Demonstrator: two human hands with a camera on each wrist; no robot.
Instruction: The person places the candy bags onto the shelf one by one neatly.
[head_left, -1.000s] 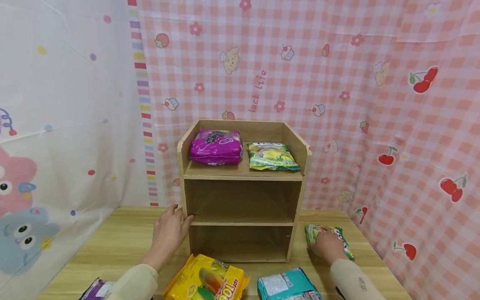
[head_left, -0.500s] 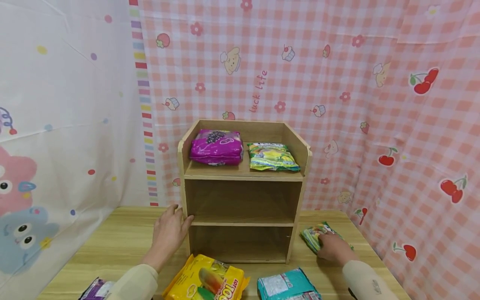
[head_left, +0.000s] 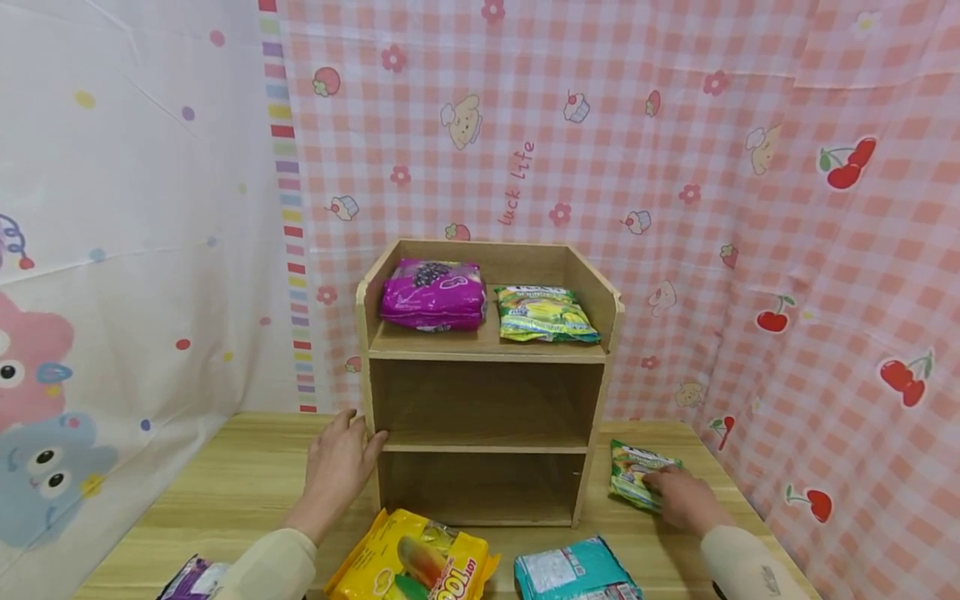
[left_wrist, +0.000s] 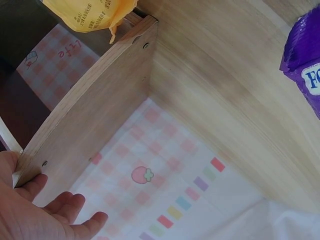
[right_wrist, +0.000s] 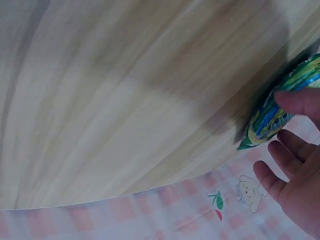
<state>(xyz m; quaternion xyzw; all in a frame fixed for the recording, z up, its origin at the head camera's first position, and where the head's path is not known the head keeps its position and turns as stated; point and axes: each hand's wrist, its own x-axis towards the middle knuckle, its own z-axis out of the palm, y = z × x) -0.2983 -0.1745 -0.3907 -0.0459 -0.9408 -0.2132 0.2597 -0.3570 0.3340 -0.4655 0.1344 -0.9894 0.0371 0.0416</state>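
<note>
My left hand (head_left: pixel 337 462) holds the left side panel of the wooden shelf (head_left: pixel 487 357), thumb around its front edge. In the left wrist view, its other fingers (left_wrist: pixel 65 205) hang loosely bent outside the panel. To the right of the shelf, my right hand (head_left: pixel 682 496) touches a green and yellow candy bag (head_left: pixel 630 471) lying on the table. The right wrist view shows the thumb (right_wrist: pixel 300 102) over the bag (right_wrist: pixel 267 122) and the other fingers spread below. A grape-printed purple bag (head_left: pixel 435 296) and a similar green-yellow bag (head_left: pixel 543 314) lie on the top shelf.
In front of the shelf lie a yellow bag (head_left: pixel 412 558) with a mango print and a teal bag (head_left: pixel 577 571). A dark purple bag (head_left: pixel 193 579) sits at the lower left, partly behind the left sleeve. Patterned curtains (head_left: pixel 525 125) hang behind and beside the table.
The green and yellow bag on the table has turned, its printed face now lying more squarely toward me. My right hand has shifted rightward to its right edge. The left hand stays put.
</note>
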